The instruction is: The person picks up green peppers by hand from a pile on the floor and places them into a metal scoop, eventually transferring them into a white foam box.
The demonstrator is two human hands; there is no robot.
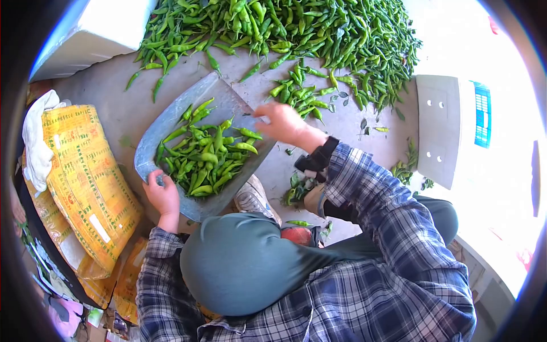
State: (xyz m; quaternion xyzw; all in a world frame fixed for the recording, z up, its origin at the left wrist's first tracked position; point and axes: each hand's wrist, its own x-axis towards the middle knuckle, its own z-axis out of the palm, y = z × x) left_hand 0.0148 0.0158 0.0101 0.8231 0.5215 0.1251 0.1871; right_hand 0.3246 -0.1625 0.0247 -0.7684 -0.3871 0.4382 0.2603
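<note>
A grey metal scoop [154,131] lies tilted in front of my knees, with many green peppers [208,157] in it. My left hand [162,196] grips the scoop's near left rim, with the fingers wrapped over the edge. Over the scoop's right edge is my right hand [282,122], its fingers bent toward the scoop; whether they hold anything is too unclear to make out. Close beyond that hand, a small group of peppers [302,94] lies on the floor.
A large heap of green peppers [319,28] covers the floor at the back. A white box [102,34] stands at the back left, yellow taped cardboard [91,176] at the left. On the right are a grey panel [439,128] and a blue crate [482,114].
</note>
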